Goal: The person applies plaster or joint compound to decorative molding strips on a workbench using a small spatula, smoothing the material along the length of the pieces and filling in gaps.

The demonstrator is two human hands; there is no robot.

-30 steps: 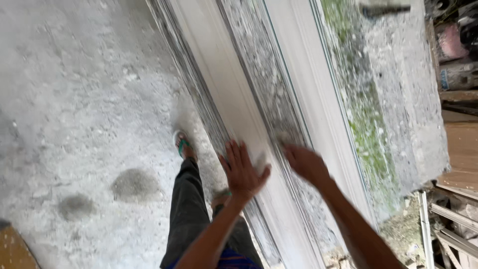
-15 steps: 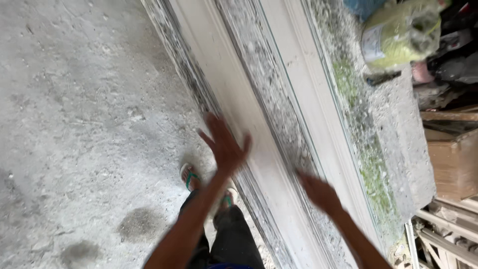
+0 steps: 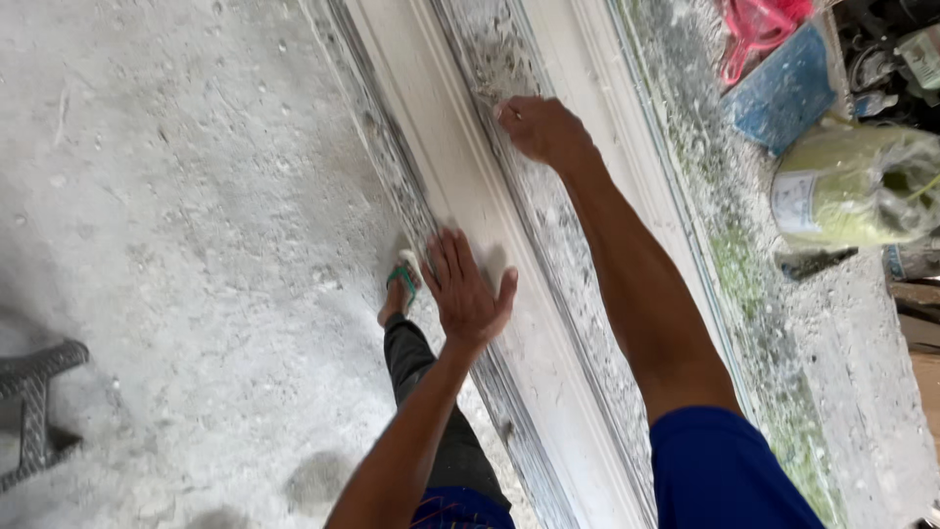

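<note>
Two hands — left hand (image 3: 465, 294), right hand (image 3: 541, 129) — on white moulding (image 3: 460, 176).

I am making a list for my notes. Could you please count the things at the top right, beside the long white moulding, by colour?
Red: 1, a tangled red item
Blue: 1, a flat blue piece
Yellow-green: 1, a wrapped roll
Total: 3

Other items at the right edge are too cut off to count.

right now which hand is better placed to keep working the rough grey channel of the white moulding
Right, probably. The right hand is curled down on the grey channel. The left hand lies open and flat on the white moulding beside it, likely bracing.
</note>
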